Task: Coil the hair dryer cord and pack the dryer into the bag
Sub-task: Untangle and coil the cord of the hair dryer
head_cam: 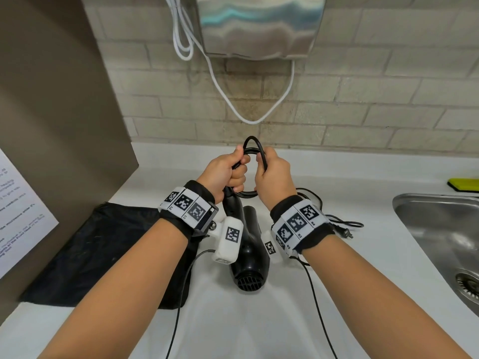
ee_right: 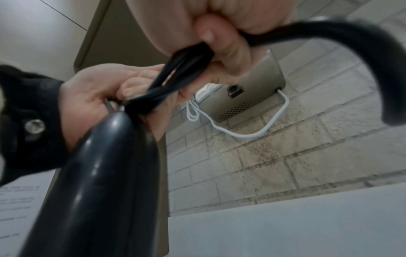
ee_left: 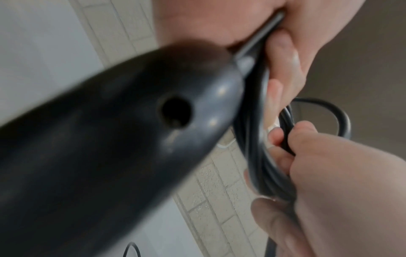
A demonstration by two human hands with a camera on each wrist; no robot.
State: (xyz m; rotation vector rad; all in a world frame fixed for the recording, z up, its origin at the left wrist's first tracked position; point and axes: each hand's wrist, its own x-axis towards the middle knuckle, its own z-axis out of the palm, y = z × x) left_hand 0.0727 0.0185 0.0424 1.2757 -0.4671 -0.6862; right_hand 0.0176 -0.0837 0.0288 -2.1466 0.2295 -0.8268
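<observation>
Above the white surface (head_cam: pixel 324 182), I am gripping the hair dryer (head_cam: pixel 248 244) by its handle with gathered loops in my left hand (head_cam: pixel 223 172) while my right hand (head_cam: pixel 274 174) is pinching the stiff, springy cord (head_cam: pixel 252 145), the bag (head_cam: pixel 103 250) lying alongside, both wrists raised.

It looked like a shared kitchenette or pantry: a white worktop (head_cam: pixel 337 182) with a steel sink (head_cam: pixel 438 224) at right, beige tiled wall (head_cam: pixel 363 99), a wall-mounted steel unit (head_cam: pixel 259 24) at top, and a printed notice (head_cam: pixel 18 211) at left.
</observation>
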